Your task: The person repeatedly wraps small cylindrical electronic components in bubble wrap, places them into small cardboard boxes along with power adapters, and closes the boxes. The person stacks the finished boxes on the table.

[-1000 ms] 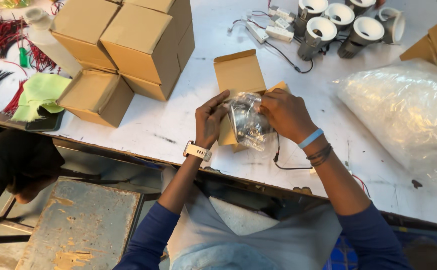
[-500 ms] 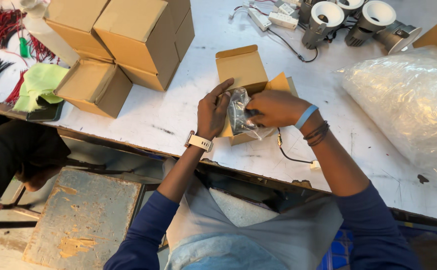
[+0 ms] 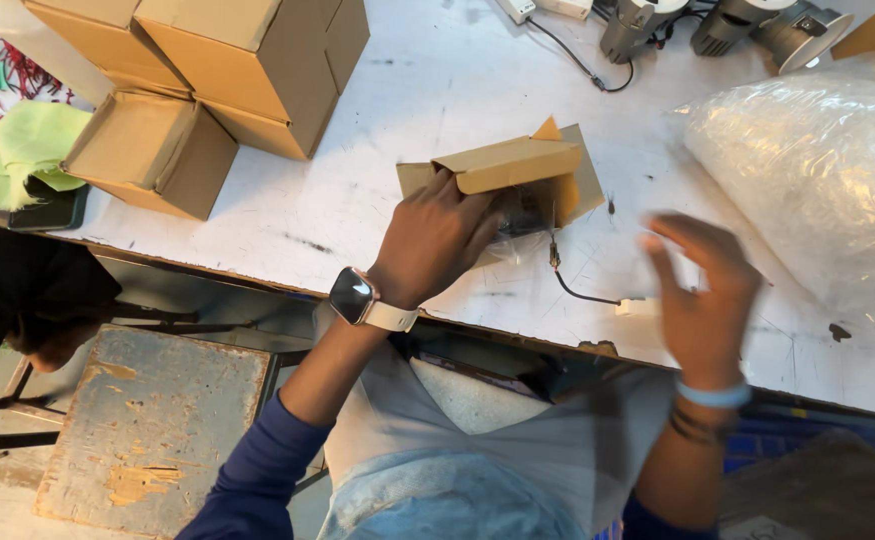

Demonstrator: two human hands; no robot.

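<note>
Head view, single frame. I see the left hand (image 3: pixel 435 238) laid on the small open cardboard box (image 3: pixel 517 172) at about the middle of the white table (image 3: pixel 427 90); its fingers (image 3: pixel 477 225) are curled and pressed at the box's near opening, at roughly 7 o'clock from the box's centre, touching the cardboard and the clear plastic-wrapped item (image 3: pixel 519 218) tucked inside. The top flap is folded over above the fingertips. I cannot tell whether the fingers actually grip the wrapped item or only push against it. A thin black cable (image 3: pixel 569 285) trails out of the box toward 5 o'clock and ends in a small white connector (image 3: pixel 635 306) on the table. The right hand (image 3: pixel 702 300) hangs at 4 o'clock from the box, well apart from it, blurred, fingers spread wide and holding nothing; it is near the connector but not touching it. At 10 o'clock from the box stands a stack of closed cardboard boxes (image 3: pixel 227 60). At 3 o'clock lies a large clear plastic bag (image 3: pixel 817 170). At 1 o'clock, by the far edge, grey lamp housings (image 3: pixel 737 25).
</note>
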